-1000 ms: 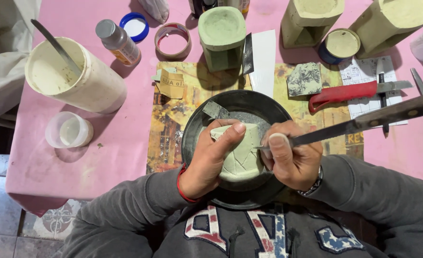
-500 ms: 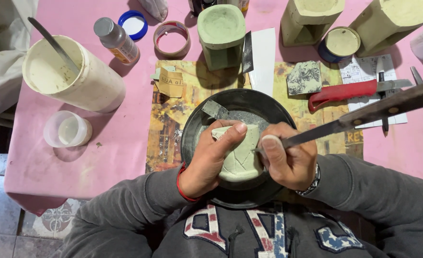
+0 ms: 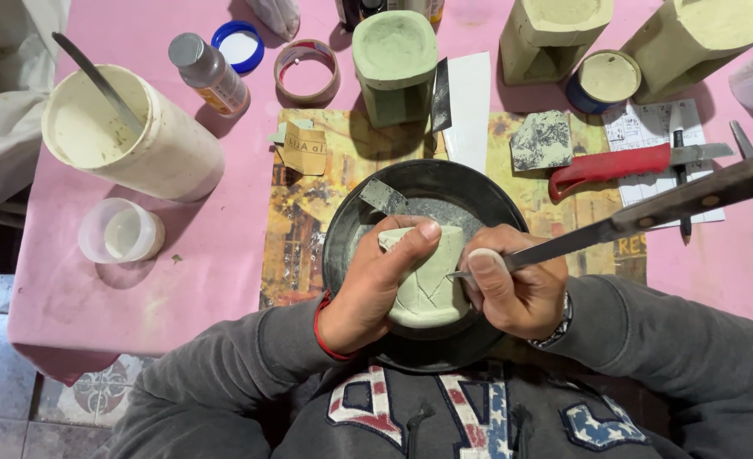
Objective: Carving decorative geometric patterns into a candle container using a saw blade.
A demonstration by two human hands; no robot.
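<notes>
We see the left hand (image 3: 376, 285) wrapped around a pale green clay pot (image 3: 427, 285), thumb laid across its upper edge, fingers closed on its left side. The pot sits between the two hands, tilted on its side, directly above a black round pan (image 3: 419, 191) that rests on a printed mat (image 3: 300, 221). A thin red band circles the left wrist.

The right hand (image 3: 517, 289) is just beside the pot's right flank, fist closed on a long metal blade (image 3: 648, 208). The forefinger presses along the blade near its tip, and the tip touches the pot's side. The handle end runs up and away to the right, past the frame edge.

Inside the pan, behind the pot, we note a small grey metal scraper (image 3: 383, 195) and grey dust on the pan floor.

Around the pan, on the pink tablecloth (image 3: 206, 255): a tall white tub (image 3: 138, 140) with a stirring stick in it, a small clear cup (image 3: 121, 231), a small bottle with a grey cap (image 3: 208, 72), a blue lid (image 3: 238, 44), a roll of tape (image 3: 306, 72), and a green moulded pot (image 3: 395, 64) standing upright. To the right lie a red-handled knife (image 3: 623, 163) on a sheet of paper and a scrap of sandpaper (image 3: 542, 140).
</notes>
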